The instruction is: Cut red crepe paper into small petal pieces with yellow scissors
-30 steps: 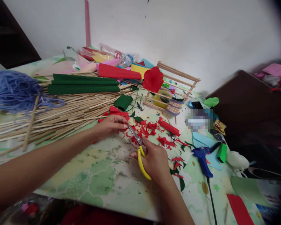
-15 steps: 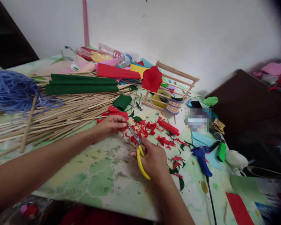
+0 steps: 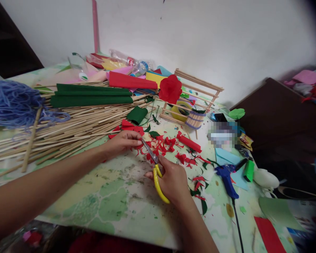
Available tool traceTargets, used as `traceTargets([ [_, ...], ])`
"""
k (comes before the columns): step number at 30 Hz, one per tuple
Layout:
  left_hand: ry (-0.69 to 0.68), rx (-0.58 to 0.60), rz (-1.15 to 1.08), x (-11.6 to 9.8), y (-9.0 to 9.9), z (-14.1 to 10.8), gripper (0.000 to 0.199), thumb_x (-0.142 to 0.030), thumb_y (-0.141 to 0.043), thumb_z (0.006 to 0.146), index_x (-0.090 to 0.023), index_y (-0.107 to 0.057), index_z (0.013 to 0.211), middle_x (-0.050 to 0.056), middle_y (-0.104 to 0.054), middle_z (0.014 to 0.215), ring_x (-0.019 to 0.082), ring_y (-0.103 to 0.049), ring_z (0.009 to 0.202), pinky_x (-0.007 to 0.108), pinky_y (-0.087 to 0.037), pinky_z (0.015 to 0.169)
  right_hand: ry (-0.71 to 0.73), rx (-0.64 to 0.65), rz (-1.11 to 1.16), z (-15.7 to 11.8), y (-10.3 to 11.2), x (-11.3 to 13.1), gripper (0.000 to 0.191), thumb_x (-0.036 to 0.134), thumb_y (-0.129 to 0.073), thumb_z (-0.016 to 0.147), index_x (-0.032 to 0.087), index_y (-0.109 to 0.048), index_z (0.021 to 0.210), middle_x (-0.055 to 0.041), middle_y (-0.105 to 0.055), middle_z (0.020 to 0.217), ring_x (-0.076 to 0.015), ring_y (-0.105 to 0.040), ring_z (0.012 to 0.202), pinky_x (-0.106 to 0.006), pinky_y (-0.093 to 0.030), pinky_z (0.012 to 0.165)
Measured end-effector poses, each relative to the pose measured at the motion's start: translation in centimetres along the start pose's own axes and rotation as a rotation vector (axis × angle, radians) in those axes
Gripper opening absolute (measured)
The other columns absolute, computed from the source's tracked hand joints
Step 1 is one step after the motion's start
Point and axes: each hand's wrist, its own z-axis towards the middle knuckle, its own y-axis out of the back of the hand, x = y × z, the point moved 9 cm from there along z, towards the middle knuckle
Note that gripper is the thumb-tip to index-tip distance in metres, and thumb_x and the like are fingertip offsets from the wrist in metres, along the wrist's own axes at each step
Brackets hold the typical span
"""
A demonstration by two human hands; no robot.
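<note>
My right hand (image 3: 171, 177) grips a pair of yellow-handled scissors (image 3: 158, 184), the blades pointing up and left with their tips at my left fingertips. The blades look closed or nearly so. My left hand (image 3: 125, 142) is closed in a pinch on a small piece of red paper, mostly hidden by the fingers. Red paper scraps (image 3: 162, 144) lie just beyond both hands. Behind my left hand are larger pieces of red paper (image 3: 133, 127), and a red paper roll (image 3: 189, 142) lies to the right.
Thin wooden sticks (image 3: 76, 128) are heaped at left, with green paper (image 3: 92, 95) on top and blue yarn (image 3: 13, 102) beside them. A red paper flower (image 3: 170, 89) leans at a stick frame (image 3: 200, 82). At right lie a blue glue gun (image 3: 228, 181) and a light-blue envelope (image 3: 226, 156).
Hardly anything differs. My left hand has shifted very slightly down, and the scissors stay at its fingertips.
</note>
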Motion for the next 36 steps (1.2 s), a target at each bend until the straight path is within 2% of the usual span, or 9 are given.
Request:
traceTargets([
  [7, -0.002, 0.017, 0.003, 0.1, 0.0, 0.1, 0.009, -0.021, -0.074, 0.065, -0.015, -0.067, 0.067, 0.000, -0.063, 0.060, 0.010, -0.052, 0.056, 0.021, -0.037, 0.053, 0.002, 0.003, 0.020, -0.1, 0.0, 0.0, 0.021, 0.044, -0.054, 0.080, 0.023, -0.056, 0.082, 0.0012, -0.065, 0.067, -0.0122, -0.053, 0.054, -0.021, -0.025, 0.051],
  [19, 0.008, 0.014, -0.011, 0.3, 0.1, 0.1, 0.010, -0.022, -0.073, 0.062, -0.014, -0.068, 0.065, 0.001, -0.063, 0.061, 0.010, -0.053, 0.057, 0.021, -0.040, 0.056, 0.004, -0.008, 0.055, -0.1, 0.0, -0.1, 0.019, 0.042, -0.057, 0.080, 0.023, -0.055, 0.080, 0.0022, -0.066, 0.066, -0.0120, -0.055, 0.055, -0.020, -0.026, 0.051],
  [26, 0.022, 0.000, -0.019, 0.1, -0.2, 0.0, 0.011, -0.023, -0.074, 0.060, -0.014, -0.067, 0.060, 0.001, -0.060, 0.057, 0.010, -0.051, 0.054, 0.021, -0.040, 0.052, -0.017, -0.005, 0.012, -0.1, -0.1, -0.4, 0.022, 0.046, -0.055, 0.081, 0.024, -0.057, 0.082, 0.0016, -0.065, 0.065, -0.0128, -0.055, 0.055, -0.021, -0.026, 0.051],
  [30, 0.048, -0.078, -0.020, 0.5, 0.3, -0.1, 0.014, -0.024, -0.077, 0.060, -0.014, -0.067, 0.063, -0.001, -0.059, 0.056, 0.008, -0.050, 0.050, 0.019, -0.037, 0.048, -0.093, -0.040, -0.033, 0.0, 0.3, -1.1, 0.027, 0.049, -0.053, 0.082, 0.024, -0.060, 0.089, 0.0000, -0.066, 0.066, -0.0146, -0.057, 0.055, -0.023, -0.025, 0.051],
  [36, 0.058, -0.227, -0.042, 1.3, 1.3, -0.2, 0.019, -0.023, -0.079, 0.060, -0.014, -0.068, 0.072, -0.002, -0.061, 0.059, 0.006, -0.051, 0.049, 0.016, -0.039, 0.046, -0.310, -0.078, -0.174, 0.2, 1.2, -3.5, 0.038, 0.053, -0.050, 0.082, 0.027, -0.060, 0.107, -0.0034, -0.070, 0.070, -0.0215, -0.064, 0.064, -0.026, -0.026, 0.054],
])
